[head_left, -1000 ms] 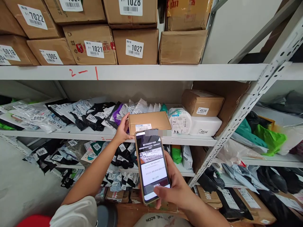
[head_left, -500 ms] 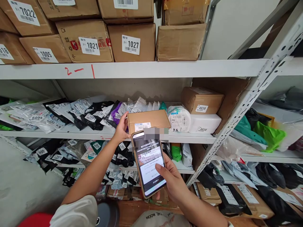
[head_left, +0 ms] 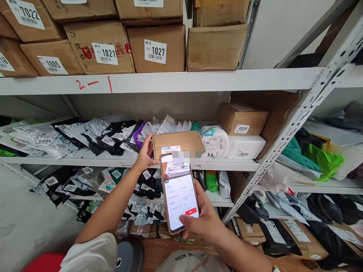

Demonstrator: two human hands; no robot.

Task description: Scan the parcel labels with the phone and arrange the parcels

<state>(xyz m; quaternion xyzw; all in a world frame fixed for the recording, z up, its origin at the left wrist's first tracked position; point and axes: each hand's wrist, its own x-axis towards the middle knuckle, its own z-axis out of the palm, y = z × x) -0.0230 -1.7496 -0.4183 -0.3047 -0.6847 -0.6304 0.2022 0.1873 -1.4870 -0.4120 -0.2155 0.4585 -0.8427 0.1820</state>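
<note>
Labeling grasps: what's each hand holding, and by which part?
Right hand holds phone by its lower right edge; left hand grips flat cardboard box at its left end.

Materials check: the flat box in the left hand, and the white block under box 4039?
Flat box: looks like plain brown corrugated cardboard, matte, with crisp folded edges and a white paper label stuck on. The left hand grips its end. White block: probably foam, perhaps expanded polystyrene; dull white surface with rounded, soft corners. Film wrap cannot be ruled out.
</note>
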